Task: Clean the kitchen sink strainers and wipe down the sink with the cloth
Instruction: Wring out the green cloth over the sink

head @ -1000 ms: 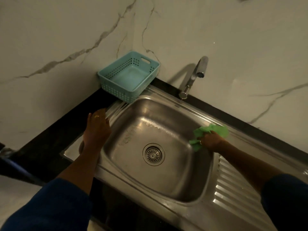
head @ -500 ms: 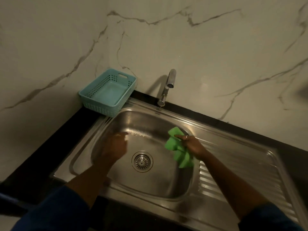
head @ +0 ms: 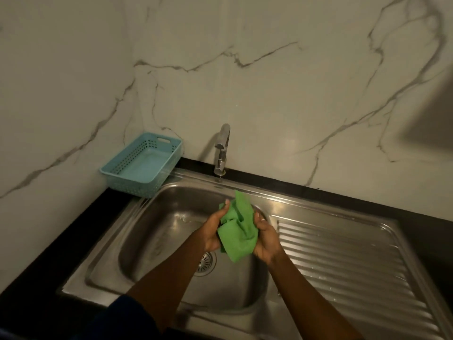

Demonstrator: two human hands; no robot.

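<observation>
Marble wall (head: 269, 94) backs basket (head: 132, 185), tap (head: 221, 148); forearm (head: 176, 271) half-hides strainer (head: 206, 264).

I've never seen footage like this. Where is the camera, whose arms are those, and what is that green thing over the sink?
No machine here: the arms are a person's, and the camera sits on their head, looking down. The left hand and right hand together grip a crumpled green cloth above a steel sink. The round strainer sits in the drain, partly hidden by the left arm. A ribbed draining board lies to the right, a tap stands behind, and a light blue basket stands in the corner.
</observation>
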